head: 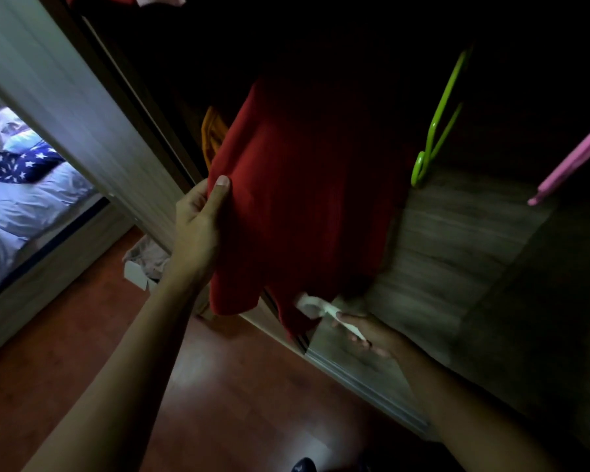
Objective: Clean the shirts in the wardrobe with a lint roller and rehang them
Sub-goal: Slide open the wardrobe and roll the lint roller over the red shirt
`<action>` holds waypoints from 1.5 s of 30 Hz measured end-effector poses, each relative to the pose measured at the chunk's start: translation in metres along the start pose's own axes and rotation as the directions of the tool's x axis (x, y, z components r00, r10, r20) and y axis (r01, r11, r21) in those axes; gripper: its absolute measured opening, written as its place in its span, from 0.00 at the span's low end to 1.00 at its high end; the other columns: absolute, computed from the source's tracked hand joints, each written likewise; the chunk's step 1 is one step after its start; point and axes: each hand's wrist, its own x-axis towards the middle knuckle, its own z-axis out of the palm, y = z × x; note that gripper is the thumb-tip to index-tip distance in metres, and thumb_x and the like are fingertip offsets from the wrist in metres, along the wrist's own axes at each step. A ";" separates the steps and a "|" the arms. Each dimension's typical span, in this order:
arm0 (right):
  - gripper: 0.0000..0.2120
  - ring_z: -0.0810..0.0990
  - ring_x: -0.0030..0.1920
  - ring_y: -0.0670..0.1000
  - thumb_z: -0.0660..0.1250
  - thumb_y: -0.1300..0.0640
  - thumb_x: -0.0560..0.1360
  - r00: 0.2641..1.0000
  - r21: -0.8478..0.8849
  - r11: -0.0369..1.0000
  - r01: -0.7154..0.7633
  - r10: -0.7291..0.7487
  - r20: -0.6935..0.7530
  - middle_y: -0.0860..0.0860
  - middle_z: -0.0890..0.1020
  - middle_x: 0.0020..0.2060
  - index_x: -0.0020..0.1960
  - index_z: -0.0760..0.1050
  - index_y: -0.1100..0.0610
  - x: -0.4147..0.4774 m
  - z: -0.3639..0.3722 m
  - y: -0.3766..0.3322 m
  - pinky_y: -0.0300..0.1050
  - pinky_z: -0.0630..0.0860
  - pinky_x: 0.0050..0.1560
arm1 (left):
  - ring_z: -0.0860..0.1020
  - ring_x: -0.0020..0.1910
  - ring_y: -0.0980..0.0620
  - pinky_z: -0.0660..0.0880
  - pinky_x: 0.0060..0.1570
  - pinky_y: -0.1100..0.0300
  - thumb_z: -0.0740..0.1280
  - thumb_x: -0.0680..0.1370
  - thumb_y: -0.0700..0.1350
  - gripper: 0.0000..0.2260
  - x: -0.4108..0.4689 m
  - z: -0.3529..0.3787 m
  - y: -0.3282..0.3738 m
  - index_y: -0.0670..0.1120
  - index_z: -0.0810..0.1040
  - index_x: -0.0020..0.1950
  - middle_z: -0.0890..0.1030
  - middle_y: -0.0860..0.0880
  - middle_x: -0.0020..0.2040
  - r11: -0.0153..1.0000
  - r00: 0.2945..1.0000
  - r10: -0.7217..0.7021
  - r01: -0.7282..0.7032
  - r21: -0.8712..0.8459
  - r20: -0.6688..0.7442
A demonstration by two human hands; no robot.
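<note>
At far left, a bed with pale sheets (21, 206) and a navy star-printed pillow (17, 163) shows past the grey wardrobe door (65, 97). Reddish wooden floor (235, 386) lies below. The left hand (198, 226) pinches the hanging red shirt (304, 206) at its edge. The right hand (368, 335) grips a blurred white lint roller (317, 306) at the hem. A lime-green plastic hanger (436, 131) and a pink hanger (573, 161) hang at right.

The shirt (297, 199) hangs in the wardrobe (457, 233). The left hand (198, 223) is on its left edge. The roller (315, 306) is at its bottom, in the right hand (372, 335). Two hangers (436, 131) are to the right. A bed (21, 199) is far left.
</note>
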 end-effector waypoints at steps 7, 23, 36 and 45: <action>0.10 0.66 0.23 0.44 0.65 0.53 0.80 0.849 -0.109 0.890 0.443 -0.456 -0.269 0.50 0.71 0.24 0.49 0.81 0.59 -0.017 -0.005 -0.103 0.35 0.61 0.23 | 0.84 0.54 0.41 0.83 0.53 0.48 0.58 0.86 0.47 0.17 -0.002 0.007 -0.002 0.37 0.78 0.63 0.84 0.38 0.55 0.999 1.000 -0.017 0.018 -0.027 0.014; 0.07 0.76 0.31 0.38 0.63 0.52 0.81 0.537 -0.330 0.589 0.737 -0.808 -0.244 0.39 0.78 0.33 0.57 0.75 0.46 -0.097 0.042 -0.173 0.29 0.69 0.32 | 0.85 0.47 0.45 0.83 0.49 0.51 0.59 0.85 0.46 0.14 0.002 0.025 -0.015 0.39 0.81 0.58 0.85 0.41 0.50 0.988 0.994 -0.087 0.094 -0.120 0.062; 0.19 0.78 0.37 0.34 0.60 0.44 0.81 0.799 -0.337 0.849 0.408 -0.510 -0.317 0.42 0.79 0.43 0.68 0.73 0.52 -0.040 0.032 -0.048 0.32 0.71 0.39 | 0.85 0.54 0.42 0.82 0.56 0.47 0.58 0.85 0.47 0.15 -0.003 0.031 -0.016 0.39 0.80 0.57 0.86 0.41 0.53 0.986 0.986 -0.103 0.118 -0.114 0.133; 0.09 0.69 0.29 0.50 0.57 0.53 0.84 0.429 -0.275 0.577 0.769 -0.785 -0.447 0.53 0.73 0.35 0.50 0.72 0.57 -0.091 0.038 -0.197 0.39 0.66 0.27 | 0.85 0.47 0.43 0.82 0.49 0.50 0.59 0.85 0.47 0.14 -0.001 0.032 -0.019 0.39 0.81 0.55 0.86 0.40 0.49 0.987 0.989 -0.094 0.107 -0.122 0.111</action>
